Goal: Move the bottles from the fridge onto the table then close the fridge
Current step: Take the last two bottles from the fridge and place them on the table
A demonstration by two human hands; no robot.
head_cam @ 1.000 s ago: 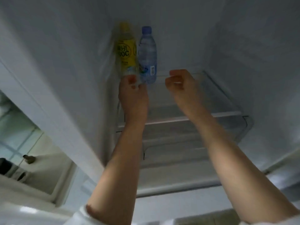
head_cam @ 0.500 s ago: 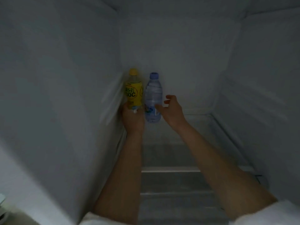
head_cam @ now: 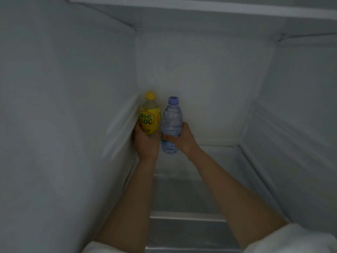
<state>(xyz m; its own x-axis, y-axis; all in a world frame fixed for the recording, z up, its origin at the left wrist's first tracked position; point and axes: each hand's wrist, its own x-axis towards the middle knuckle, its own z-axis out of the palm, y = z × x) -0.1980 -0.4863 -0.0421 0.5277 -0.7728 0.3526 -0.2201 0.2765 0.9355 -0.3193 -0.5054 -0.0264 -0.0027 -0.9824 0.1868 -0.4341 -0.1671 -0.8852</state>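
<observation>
Left hand (head_cam: pixel 145 142) grips yellow bottle (head_cam: pixel 149 118), right hand (head_cam: pixel 182 138) grips water bottle (head_cam: pixel 171 125), both upright, caps up.

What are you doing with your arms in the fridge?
A person is reaching deep into the fridge with both arms. The left hand grips the yellow bottle near its bottom, close to the fridge's left wall. The right hand grips the clear water bottle around its middle. The two bottles stand side by side at the back, above the glass shelf. Neither bottle has come out of the fridge yet.
</observation>
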